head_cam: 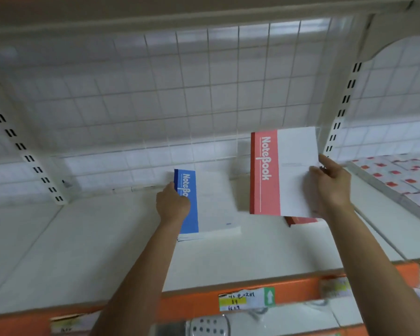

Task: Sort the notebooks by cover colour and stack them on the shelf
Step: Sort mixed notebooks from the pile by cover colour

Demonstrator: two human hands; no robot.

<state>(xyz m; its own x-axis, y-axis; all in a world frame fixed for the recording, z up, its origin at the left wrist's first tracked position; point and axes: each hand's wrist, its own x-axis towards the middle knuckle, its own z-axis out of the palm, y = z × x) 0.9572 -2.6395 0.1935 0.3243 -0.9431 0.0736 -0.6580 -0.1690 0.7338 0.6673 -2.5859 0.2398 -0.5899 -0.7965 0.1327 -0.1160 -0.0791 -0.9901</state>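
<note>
Red notebook (pixel 284 173), right: "NoteBook" is printed in white lengthwise down the red band.
Blue notebook (pixel 192 214), centre: "NoteBo" is seen in white on the blue band; the rest is covered by the left hand (pixel 172 202).
Paper label (pixel 240 300), near orange shelf edge (pixel 192 301): handwritten figures, not legible; a white upward arrow is shown on green.
</note>
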